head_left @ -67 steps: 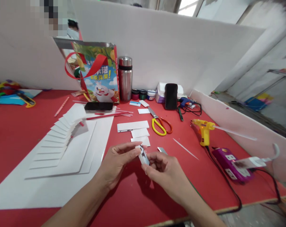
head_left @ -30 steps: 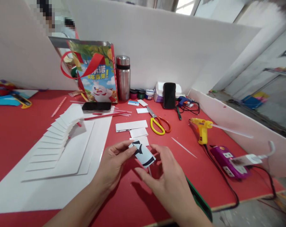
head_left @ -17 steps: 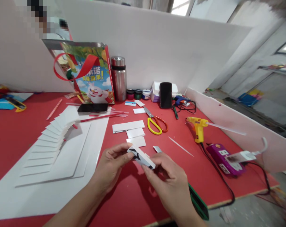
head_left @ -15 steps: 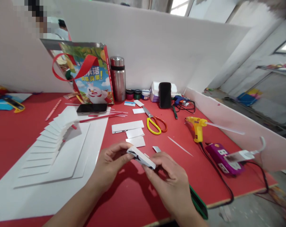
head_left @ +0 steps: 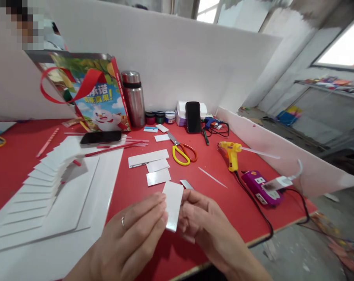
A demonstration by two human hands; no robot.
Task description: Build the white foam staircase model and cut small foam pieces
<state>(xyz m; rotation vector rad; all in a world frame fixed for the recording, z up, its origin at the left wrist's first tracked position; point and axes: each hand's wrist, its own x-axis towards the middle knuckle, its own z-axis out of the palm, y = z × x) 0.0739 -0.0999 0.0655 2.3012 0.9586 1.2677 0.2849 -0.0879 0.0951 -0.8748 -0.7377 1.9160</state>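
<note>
- Above the near edge of the red desk [head_left: 253,203], the left hand [head_left: 130,242] and right hand [head_left: 206,226] hold a white foam strip [head_left: 173,205] between them, fingers pinching its long edges.
- At 12 o'clock from the strip lie three white foam pieces [head_left: 153,168]; yellow-handled scissors [head_left: 181,150] lie at 1 o'clock.
- At 2 o'clock stands a yellow glue gun [head_left: 231,154].

A single head-worn camera looks forward and down. It sits close above the red table [head_left: 247,195].
</note>
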